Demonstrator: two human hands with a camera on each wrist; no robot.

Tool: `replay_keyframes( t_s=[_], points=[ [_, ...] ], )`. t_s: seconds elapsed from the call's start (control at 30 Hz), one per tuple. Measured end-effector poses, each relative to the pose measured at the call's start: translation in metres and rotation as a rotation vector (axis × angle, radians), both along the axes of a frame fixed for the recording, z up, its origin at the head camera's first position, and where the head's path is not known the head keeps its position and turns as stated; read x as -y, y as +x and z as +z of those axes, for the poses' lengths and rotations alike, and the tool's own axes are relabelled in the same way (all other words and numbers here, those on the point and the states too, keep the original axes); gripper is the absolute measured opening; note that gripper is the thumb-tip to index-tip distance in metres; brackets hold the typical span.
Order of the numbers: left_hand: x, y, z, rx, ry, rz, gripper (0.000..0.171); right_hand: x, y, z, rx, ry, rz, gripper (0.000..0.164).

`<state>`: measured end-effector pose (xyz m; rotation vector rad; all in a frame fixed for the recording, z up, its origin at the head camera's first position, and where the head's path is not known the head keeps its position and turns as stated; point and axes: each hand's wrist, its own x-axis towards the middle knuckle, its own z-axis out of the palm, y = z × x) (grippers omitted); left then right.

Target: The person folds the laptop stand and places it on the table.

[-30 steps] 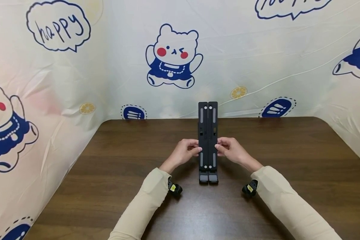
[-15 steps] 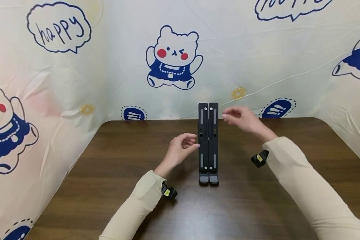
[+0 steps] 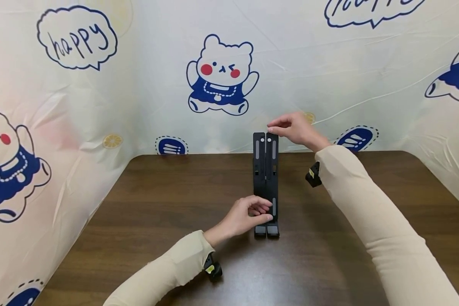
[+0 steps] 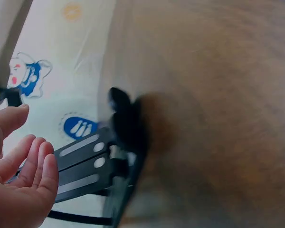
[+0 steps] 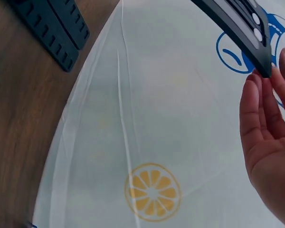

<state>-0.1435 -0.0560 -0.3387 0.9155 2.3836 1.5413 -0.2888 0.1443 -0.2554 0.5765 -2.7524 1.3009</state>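
Head view: black stand (image 3: 272, 187) toward twelve o'clock on table (image 3: 145, 195); left hand (image 3: 245, 216) loosely curled, empty, near six; right hand (image 3: 296, 128) narrow at one, grip unclear. Possible tipping from pulling high without bracing low.

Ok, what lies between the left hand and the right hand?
The upper part of the black stand: the head view shows it extending from the left hand, in front of the lower part, to the right hand at the top.

Head camera faces forward-down; closer wrist views share the stand (image 3: 272, 187).
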Motion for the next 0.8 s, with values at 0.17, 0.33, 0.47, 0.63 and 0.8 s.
replay_keyframes(
  t_s=[0.17, 0.33, 0.47, 0.63, 0.8],
  points=[
    [-0.001, -0.003, -0.031, 0.038, -0.040, -0.029, 0.024, 0.005, -0.003, -0.008, 0.045, -0.070, 0.018, 0.029],
    [-0.001, -0.005, -0.059, 0.041, -0.084, -0.035, 0.021, 0.010, -0.003, -0.014, 0.081, -0.133, 0.020, 0.027],
    [-0.002, -0.004, -0.068, 0.001, -0.147, -0.048, 0.019, 0.011, -0.002, -0.017, 0.103, -0.186, 0.004, 0.027],
    [-0.002, -0.003, -0.070, -0.041, -0.155, -0.049, 0.016, 0.012, -0.003, -0.020, 0.109, -0.248, -0.014, 0.027],
    [-0.001, -0.003, -0.072, -0.063, -0.154, -0.038, 0.013, 0.012, -0.003, -0.023, 0.116, -0.261, -0.029, 0.027]
  ],
)
